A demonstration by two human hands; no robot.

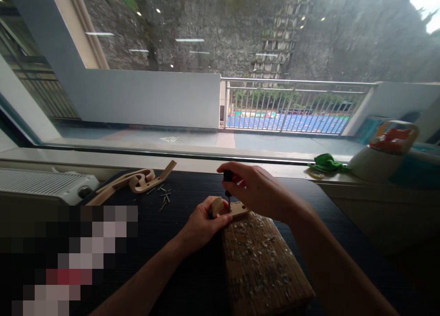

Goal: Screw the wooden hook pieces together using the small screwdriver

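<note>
My right hand (252,185) is closed round the dark and red handle of a screwdriver (228,176). Its shaft points straight down at a small pale wooden piece (239,209) with dark holes in it. With fingers and thumb, my left hand (204,220) grips the rounded end of that piece. The wooden piece rests at the far end of a long brown block (264,261), whose top is scattered with shiny marks or bits. Whether a screw sits under the screwdriver's tip is too small to tell.
Several loose screws (165,198) lie on the dark table (185,187), left of my hands. Beyond them are curved wooden pieces (142,181). A white radiator (48,183) stands at the left. On the windowsill at right are a green cloth-like item (325,162) and a white container (367,162).
</note>
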